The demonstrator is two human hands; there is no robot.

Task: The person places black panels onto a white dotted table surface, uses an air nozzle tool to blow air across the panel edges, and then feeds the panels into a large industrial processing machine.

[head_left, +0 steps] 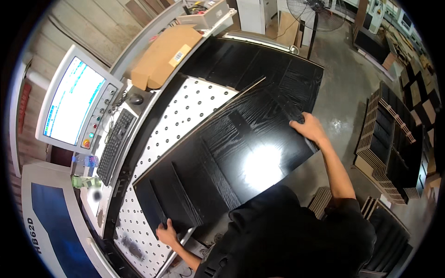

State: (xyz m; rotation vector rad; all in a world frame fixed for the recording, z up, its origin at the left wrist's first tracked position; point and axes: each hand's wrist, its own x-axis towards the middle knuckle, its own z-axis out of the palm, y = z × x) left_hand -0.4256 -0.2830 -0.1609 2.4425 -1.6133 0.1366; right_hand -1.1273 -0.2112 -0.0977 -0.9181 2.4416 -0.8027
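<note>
A large black wood-grain panel (pixel 225 153) lies slantwise in front of me, partly over the white dotted table top (pixel 178 113). My left hand (pixel 168 232) grips its near left edge, the thumb over the top face and the other fingers mostly out of sight. At the panel's right end my right hand (pixel 309 128) is closed on the edge, its thumb resting on top and the rest of the fingers hidden beneath. Bright glare covers part of the glossy surface. Beyond it, more black panelling (pixel 227 58) lies on the far part of the table.
Along the table's left stand a monitor with buttons (pixel 74 99), a keyboard (pixel 116 143), a mouse (pixel 136 99) and a flattened cardboard box (pixel 164 55). Stacked dark panels (pixel 394 139) sit on the floor at right. A standing fan (pixel 316 11) is at the back.
</note>
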